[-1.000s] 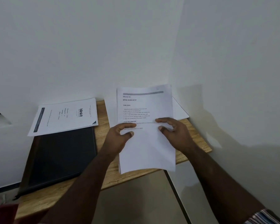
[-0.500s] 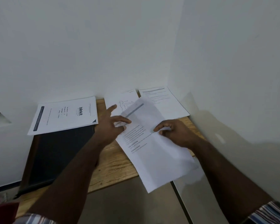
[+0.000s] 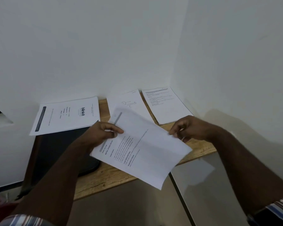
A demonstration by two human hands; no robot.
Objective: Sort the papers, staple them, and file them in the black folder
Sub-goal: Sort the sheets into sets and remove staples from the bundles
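Both hands pinch one printed sheet [image 3: 142, 149] above the tabletop [image 3: 104, 175]: left hand [image 3: 103, 132] at its top edge, right hand [image 3: 186, 129] at the side. Thin and floppy, it likely sags, so opposite edges suit best.

Dim, soft indoor light; the held sheet [image 3: 142, 149] is motion-blurred, faint shadows fall right of the grip, edges bend.

One head-worn wide-angle view looks forward and down into a room corner, close over the table [image 3: 104, 178] in the lower middle of the frame. Both forearms enter from the bottom corners. White walls [image 3: 104, 46] fill the upper half, bending with lens distortion toward the edges.
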